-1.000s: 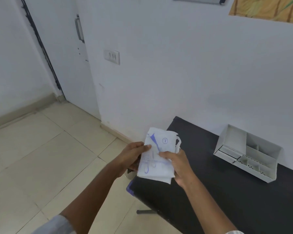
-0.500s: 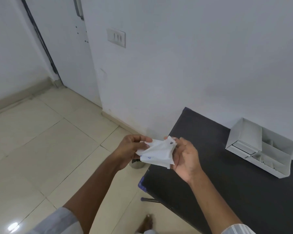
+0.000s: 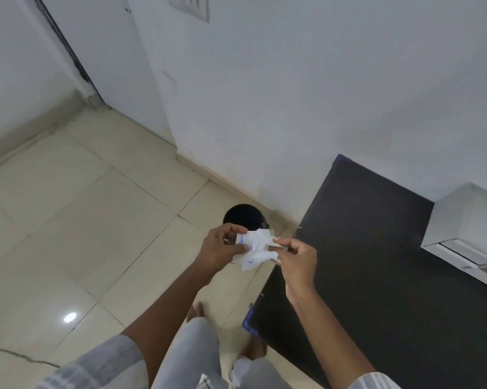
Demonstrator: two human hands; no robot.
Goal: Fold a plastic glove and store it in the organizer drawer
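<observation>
A crumpled white paper wrapper with blue print point(image 3: 255, 249) is pinched between both hands, over the floor just left of the black table point(image 3: 377, 262). My left hand point(image 3: 221, 248) grips its left side and my right hand point(image 3: 295, 258) pinches its right edge. The white plastic organizer point(image 3: 467, 220) stands on the table at the right edge of the view, partly cut off, its drawer front facing me. No plastic glove can be told apart from the paper.
A round black bin point(image 3: 243, 216) stands on the tiled floor right behind the hands, beside the table's left corner. The white wall runs behind the table. My legs and bare feet point(image 3: 197, 310) show below, next to the table's near edge.
The flat printed sheet has been crumpled into a small wad between both hands. The view has tilted down and the black bin has come into sight behind the hands.
</observation>
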